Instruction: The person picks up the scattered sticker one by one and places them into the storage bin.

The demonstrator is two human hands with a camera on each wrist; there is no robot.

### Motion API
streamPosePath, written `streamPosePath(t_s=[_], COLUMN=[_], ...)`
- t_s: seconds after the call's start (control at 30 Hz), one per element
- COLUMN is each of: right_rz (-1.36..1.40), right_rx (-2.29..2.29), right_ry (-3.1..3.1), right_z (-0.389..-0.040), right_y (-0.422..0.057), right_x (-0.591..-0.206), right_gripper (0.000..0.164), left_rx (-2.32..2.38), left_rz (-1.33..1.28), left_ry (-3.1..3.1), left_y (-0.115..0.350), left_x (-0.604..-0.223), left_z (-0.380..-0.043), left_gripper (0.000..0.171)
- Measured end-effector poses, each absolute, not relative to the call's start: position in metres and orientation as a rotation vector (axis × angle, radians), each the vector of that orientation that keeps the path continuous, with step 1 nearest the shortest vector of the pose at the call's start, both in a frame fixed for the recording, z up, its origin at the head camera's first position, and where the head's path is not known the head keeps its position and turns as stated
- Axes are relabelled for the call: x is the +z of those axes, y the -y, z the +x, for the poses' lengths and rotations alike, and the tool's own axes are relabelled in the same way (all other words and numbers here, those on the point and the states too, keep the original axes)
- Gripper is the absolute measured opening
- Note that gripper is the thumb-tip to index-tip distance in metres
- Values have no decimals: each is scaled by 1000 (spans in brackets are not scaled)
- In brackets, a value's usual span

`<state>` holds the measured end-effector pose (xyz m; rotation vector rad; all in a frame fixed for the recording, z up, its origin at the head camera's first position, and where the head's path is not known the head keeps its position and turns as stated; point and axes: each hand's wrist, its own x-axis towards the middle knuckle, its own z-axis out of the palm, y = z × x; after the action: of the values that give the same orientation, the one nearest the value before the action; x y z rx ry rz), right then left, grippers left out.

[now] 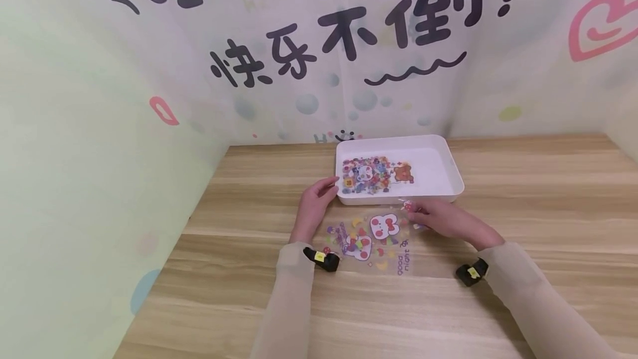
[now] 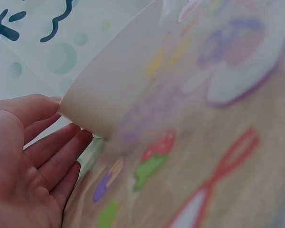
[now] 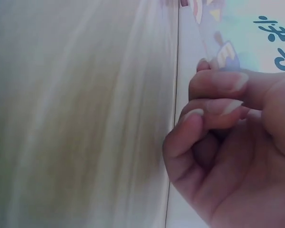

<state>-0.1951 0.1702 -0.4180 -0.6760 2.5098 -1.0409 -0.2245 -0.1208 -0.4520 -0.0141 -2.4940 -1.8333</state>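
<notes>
My right hand [image 1: 438, 218] pinches a clear printed plastic bag [image 1: 384, 245] at its upper right edge, close to the tray's front wall. White rabbits, small fruit and the words "good night" decorate the bag, which spreads between my forearms. In the right wrist view the fingers [image 3: 199, 118] are curled, with a printed bit of film at the fingertips. My left hand [image 1: 316, 204] touches the left front corner of a white tray [image 1: 399, 201] with fairly straight fingers. Inside the tray lie colourful printed clear bags [image 1: 366, 176], one showing a brown bear [image 1: 402, 173].
The tray stands at the back of a wood-grain table [image 1: 224, 270], near a printed wall cloth [image 1: 299, 115] with large dark characters. Another pale cloth wall [image 1: 99, 181] borders the left side. Black wrist cameras [image 1: 323, 259] sit on both sleeves.
</notes>
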Motion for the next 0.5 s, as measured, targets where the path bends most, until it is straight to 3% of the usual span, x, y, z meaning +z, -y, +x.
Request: streamPosePath(t_s=[0.5], right_rz=[-631], right_rx=[-1120], right_ry=[-2521], right_z=[-197], right_y=[-177], right_x=[-412], right_gripper=[20], left_rx=[-1859], left_rz=[-12], left_ry=[2483], left_y=[121], left_x=[-451], left_z=[-222], left_gripper=[27])
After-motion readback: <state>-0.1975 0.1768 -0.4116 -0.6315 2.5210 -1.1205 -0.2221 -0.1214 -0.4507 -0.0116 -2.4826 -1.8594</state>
